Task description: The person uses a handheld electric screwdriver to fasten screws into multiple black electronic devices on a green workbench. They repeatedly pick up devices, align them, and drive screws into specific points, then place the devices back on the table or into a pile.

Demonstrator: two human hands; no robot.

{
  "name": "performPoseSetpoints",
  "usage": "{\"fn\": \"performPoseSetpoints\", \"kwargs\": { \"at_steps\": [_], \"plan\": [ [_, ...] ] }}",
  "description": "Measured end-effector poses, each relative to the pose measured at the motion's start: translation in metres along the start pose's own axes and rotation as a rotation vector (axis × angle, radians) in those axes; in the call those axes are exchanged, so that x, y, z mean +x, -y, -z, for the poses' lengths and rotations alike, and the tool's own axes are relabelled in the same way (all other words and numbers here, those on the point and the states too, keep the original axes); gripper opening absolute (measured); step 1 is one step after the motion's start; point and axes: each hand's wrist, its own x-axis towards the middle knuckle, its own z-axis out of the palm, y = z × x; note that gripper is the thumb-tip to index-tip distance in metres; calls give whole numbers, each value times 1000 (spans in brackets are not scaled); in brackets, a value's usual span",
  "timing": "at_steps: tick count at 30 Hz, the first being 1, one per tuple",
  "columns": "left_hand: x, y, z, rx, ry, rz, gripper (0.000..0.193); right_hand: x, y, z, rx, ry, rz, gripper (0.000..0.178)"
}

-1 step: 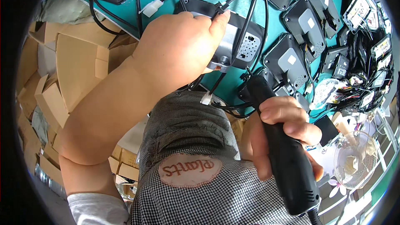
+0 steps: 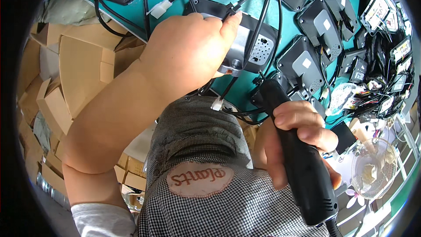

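Observation:
My left hand point(image 2: 188, 48) is closed over the left part of a black and grey device housing point(image 2: 262, 46) on the teal table. Its thumb lies beside a black cable clip, and some fingers are hidden beneath the hand. A black cable point(image 2: 258, 22) runs across the housing's back, past a small grey bracket point(image 2: 232, 65) at its near edge. My right hand point(image 2: 302, 136) is wrapped round a black corded electric screwdriver point(image 2: 305, 166). The tool's thin tip point(image 2: 261, 74) points up at the housing's near right corner, apparently just short of it.
More black housings point(image 2: 302, 63) with cables lie to the right on the teal table point(image 2: 280, 17). White connectors point(image 2: 160, 8) hang on cables nearby. A dense heap of wired units point(image 2: 386, 52) fills the far right, above a mesh basket point(image 2: 374, 166). Open cardboard boxes point(image 2: 83, 70) stand at left.

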Motion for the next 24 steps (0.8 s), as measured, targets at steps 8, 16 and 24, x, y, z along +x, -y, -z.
{"fn": "performPoseSetpoints", "kwargs": {
  "at_steps": [8,16,24],
  "plan": [
    [-1,-1,2,-3,23,23,84,2,-1,1,29,-9,-27,84],
    [-3,0,-1,-22,9,19,85,3,1,0,-5,-9,-42,83],
    [-3,1,-2,-16,19,17,88,1,-2,2,36,-51,-76,77]
  ]
}}
